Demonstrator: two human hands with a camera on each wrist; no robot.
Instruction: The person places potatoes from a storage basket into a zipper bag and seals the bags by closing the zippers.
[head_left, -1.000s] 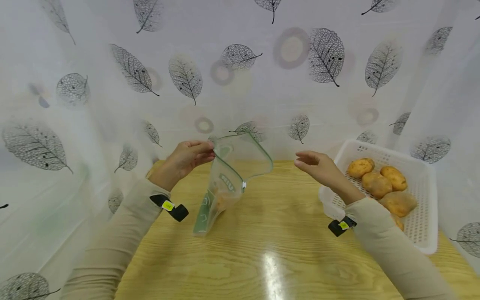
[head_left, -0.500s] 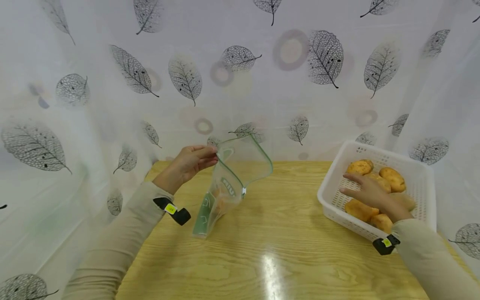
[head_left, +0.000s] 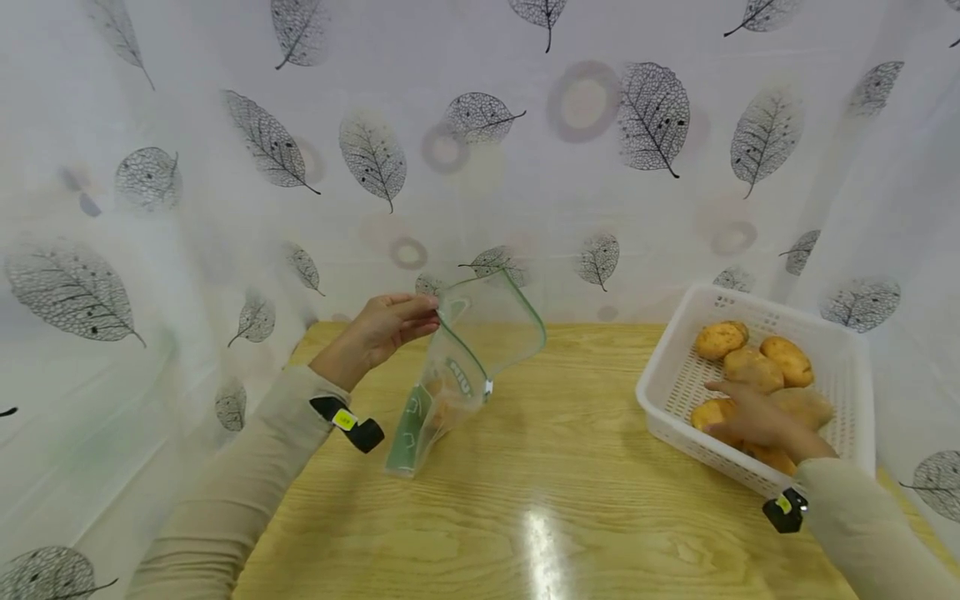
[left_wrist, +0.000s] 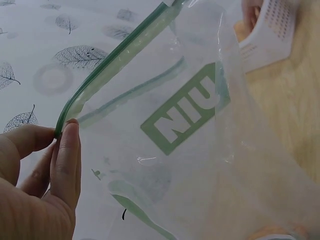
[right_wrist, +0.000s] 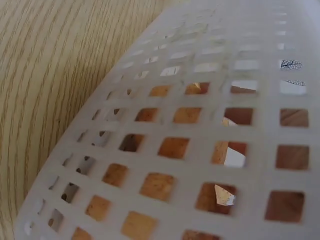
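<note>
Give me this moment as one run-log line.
left hand: pinches clear bag by rim | bag mouth: open | right hand: inside white basket, at potatoes | right grip: unclear

The large capital letters "NIU" stand clear on a slanted green rectangular patch (left_wrist: 185, 110) printed on a clear plastic zip bag with green edging (left_wrist: 195, 172); the word climbs toward the right in the left wrist view. Lower on the bag, a green printed strip (head_left: 407, 442) bears pale marks, unreadable. Small yellow rectangular labels on the black left wrist strap (head_left: 327, 407) and black right wrist strap (head_left: 798, 500) are too tiny to read.
</note>
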